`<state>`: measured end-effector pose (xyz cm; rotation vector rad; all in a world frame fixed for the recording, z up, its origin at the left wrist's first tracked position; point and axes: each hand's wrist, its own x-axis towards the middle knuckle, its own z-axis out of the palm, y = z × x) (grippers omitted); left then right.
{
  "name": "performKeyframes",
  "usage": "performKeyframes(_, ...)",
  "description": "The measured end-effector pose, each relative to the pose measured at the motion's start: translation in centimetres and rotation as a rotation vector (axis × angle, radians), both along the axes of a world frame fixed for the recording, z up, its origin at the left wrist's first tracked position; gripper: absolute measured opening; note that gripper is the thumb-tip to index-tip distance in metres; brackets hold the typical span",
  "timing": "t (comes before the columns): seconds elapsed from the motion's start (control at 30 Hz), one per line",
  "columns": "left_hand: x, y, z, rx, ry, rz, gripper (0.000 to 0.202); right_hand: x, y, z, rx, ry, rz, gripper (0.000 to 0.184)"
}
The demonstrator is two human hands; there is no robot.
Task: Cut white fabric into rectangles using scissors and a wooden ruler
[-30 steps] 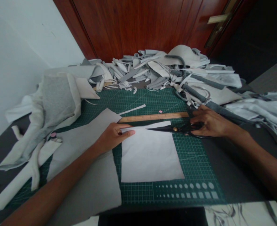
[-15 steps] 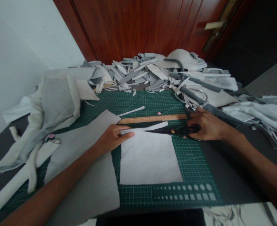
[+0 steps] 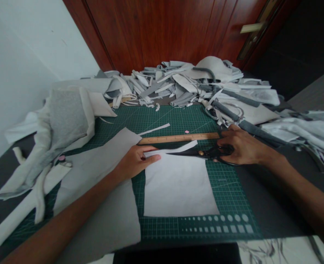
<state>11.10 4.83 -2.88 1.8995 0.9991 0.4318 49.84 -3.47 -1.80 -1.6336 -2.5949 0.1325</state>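
The person's left hand (image 3: 134,162) is closed in a pinch on the upper edge of a square white fabric piece (image 3: 178,187), which lies on a green cutting mat (image 3: 233,194), near the middle of its front part. The right hand (image 3: 246,149) grips the finger loops of long black scissors (image 3: 203,153), and their pointed blades reach left along the same edge, just beside a narrow white fabric strip (image 3: 173,148). A long wooden ruler (image 3: 178,138) lies across the mat, just behind the strip. A flat grey fabric sheet (image 3: 104,220) lies under the left forearm, and a heap of grey and white fabric scraps (image 3: 178,82) lies beyond the far edge of the mat.
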Motion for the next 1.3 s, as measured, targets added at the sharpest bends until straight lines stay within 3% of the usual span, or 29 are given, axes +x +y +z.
performKeyframes(0.33, -0.09, -0.04, -0.43, -0.018, -0.002, 0.006, 0.038, -0.4, 0.16, 0.29, -0.001, 0.031, 0.022, 0.036)
performKeyframes(0.83, 0.18, -0.27, 0.04, -0.025, -0.021, -0.002, 0.031, 0.03, 0.31, -0.08, -0.001, 0.092, 0.055, 0.033)
performKeyframes(1.3, 0.18, -0.32, 0.05, -0.014, -0.02, -0.016, 0.031, 0.54, 0.54, -0.35, -0.018, 0.113, 0.111, 0.043)
